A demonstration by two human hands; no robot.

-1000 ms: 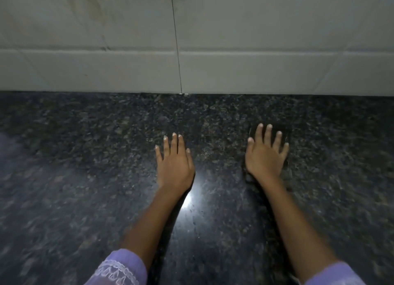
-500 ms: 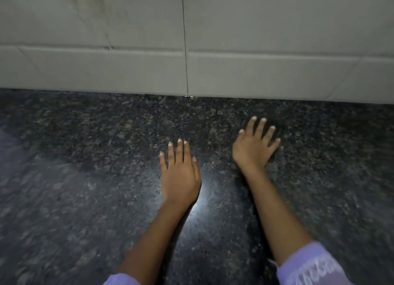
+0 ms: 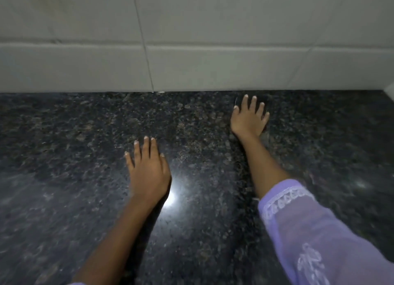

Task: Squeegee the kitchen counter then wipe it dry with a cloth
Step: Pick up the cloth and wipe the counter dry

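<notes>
On the dark speckled granite counter (image 3: pixel 81 135) we rest both our hands, palms down. Our left hand (image 3: pixel 149 171) lies flat near the middle of the stone, its fingers straight and close together, and it grasps nothing. Just to the right of its wrist a bright spot of light reflects on the polished surface.

Our right hand (image 3: pixel 248 119) reaches further, near the back edge of the counter, with its fingers spread and straight. Under this hand we see a dark cloth (image 3: pixel 265 104), almost the same colour as the stone; only its edges show around the fingers, so we cannot tell its full shape. The hand presses on it flat and does not curl around it.

Our right forearm comes out of a pale lilac sleeve with white lace trim (image 3: pixel 298 220), and it lies across the lower right part of the counter. A small bit of the same lilac fabric shows at the bottom edge, at our left arm.

Behind the counter stands a wall of large whitish tiles (image 3: pixel 213 29), which meets the stone in a straight line.
</notes>
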